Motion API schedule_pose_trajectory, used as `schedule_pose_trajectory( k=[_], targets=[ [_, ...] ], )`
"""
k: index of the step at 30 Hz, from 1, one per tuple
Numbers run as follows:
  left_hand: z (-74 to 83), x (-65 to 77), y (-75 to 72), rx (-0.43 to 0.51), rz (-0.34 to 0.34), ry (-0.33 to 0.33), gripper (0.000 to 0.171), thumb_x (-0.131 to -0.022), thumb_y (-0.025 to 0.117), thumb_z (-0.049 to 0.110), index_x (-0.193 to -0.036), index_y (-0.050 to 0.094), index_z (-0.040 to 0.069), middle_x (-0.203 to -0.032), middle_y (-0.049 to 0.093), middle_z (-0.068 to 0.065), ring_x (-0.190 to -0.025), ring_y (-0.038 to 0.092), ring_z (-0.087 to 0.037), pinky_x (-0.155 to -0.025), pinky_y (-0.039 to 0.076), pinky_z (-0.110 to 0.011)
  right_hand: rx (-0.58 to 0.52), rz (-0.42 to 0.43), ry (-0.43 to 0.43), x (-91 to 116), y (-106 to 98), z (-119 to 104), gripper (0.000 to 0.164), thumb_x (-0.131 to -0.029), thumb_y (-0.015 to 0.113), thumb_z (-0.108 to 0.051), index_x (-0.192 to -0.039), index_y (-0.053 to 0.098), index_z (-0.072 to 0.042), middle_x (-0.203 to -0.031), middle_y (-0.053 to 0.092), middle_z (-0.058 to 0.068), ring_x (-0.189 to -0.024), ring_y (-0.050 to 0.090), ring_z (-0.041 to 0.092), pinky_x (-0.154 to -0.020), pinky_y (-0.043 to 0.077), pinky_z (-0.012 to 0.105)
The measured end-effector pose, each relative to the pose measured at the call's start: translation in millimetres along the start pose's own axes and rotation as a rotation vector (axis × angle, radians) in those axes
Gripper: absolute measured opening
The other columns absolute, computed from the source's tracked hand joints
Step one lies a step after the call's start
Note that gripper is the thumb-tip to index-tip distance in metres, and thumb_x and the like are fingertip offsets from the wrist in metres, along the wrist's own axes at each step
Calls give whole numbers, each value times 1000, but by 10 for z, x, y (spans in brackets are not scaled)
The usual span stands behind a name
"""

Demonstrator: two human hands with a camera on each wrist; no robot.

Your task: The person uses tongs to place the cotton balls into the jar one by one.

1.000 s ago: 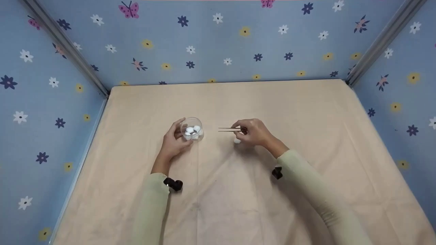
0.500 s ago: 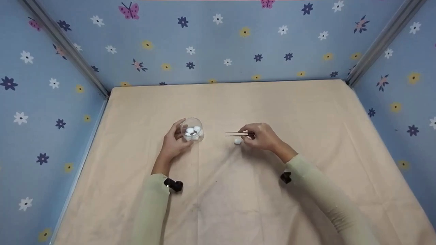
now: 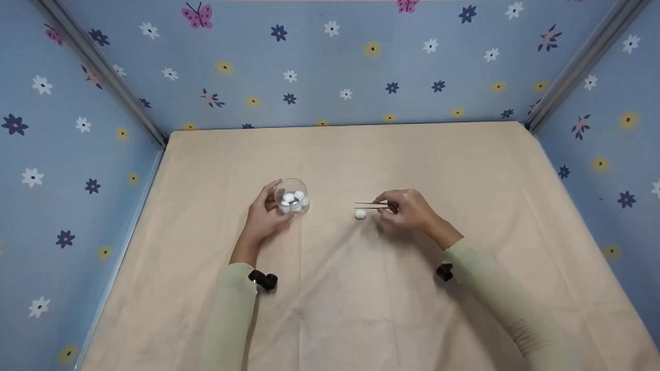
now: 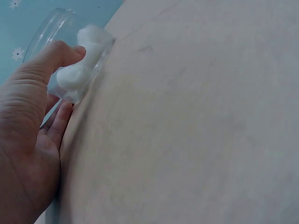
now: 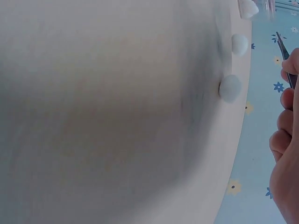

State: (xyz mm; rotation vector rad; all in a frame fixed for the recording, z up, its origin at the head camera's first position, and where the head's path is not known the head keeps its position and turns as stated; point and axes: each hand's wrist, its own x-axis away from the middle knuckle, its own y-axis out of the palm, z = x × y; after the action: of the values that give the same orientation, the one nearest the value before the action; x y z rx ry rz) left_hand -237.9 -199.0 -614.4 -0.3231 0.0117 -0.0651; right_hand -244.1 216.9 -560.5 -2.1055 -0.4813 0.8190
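My left hand [image 3: 265, 219] grips a clear round tub [image 3: 292, 185] from its left side, thumb and fingers around the wall. White cotton balls [image 4: 72, 77] lie inside it. My right hand [image 3: 410, 211] pinches a pair of tweezers [image 3: 368, 205], whose slim prongs point left and stand apart with nothing between them. Just below the prong tips, a loose cotton ball [image 3: 360, 214] rests on the cloth. In the right wrist view, one cotton ball [image 5: 230, 88] is near and a second ball [image 5: 239, 45] lies farther off. My right hand may hide one of them from the head view.
A beige cloth [image 3: 330, 288] with fold creases covers the table. Blue flowered panels [image 3: 330, 62] enclose the back and both sides, with grey metal posts [image 3: 582, 67] at the corners. Each sleeve carries a small black wrist camera [image 3: 264, 280].
My right hand has drawn back to the right and slightly nearer with the tweezers, uncovering the loose cotton ball. My left hand and the tub have stayed in place.
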Motion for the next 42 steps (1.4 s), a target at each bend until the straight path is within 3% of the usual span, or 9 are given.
schedule_pose_trajectory(
  k=[13, 27, 34, 42],
  targets=[
    [7, 4, -2, -13, 11, 8, 95, -89, 87, -2, -172, 45, 17, -165, 60, -22, -145, 62, -40, -130, 50, -51, -11, -20, 34, 113, -29, 98, 15, -92, 81, -9, -106, 84, -8, -72, 71, 6, -65, 49, 5, -62, 41, 23],
    [7, 10, -6, -5, 7, 7, 96, -89, 88, -3, -173, 45, 18, -165, 60, -20, -145, 62, -38, -128, 51, -47, 32, -101, 61, 156, 26, 107, 16, -93, 81, -8, -108, 84, -8, -73, 69, 5, -67, 49, 7, -65, 41, 26],
    [23, 13, -2, -16, -1, -8, 97, -90, 87, -2, -174, 42, 19, -165, 58, -20, -147, 60, -38, -131, 49, -47, 55, -150, 80, 166, 51, 101, 14, -97, 83, -12, -111, 84, -8, -79, 74, 6, -70, 52, 9, -67, 44, 28],
    [9, 7, -3, 2, 0, -10, 95, -90, 86, -2, -173, 43, 17, -165, 57, -22, -147, 59, -39, -133, 47, -49, 96, -145, 87, 171, 56, 129, 13, -98, 81, -12, -110, 84, -8, -85, 80, 8, -71, 58, 13, -68, 48, 31]
  ],
)
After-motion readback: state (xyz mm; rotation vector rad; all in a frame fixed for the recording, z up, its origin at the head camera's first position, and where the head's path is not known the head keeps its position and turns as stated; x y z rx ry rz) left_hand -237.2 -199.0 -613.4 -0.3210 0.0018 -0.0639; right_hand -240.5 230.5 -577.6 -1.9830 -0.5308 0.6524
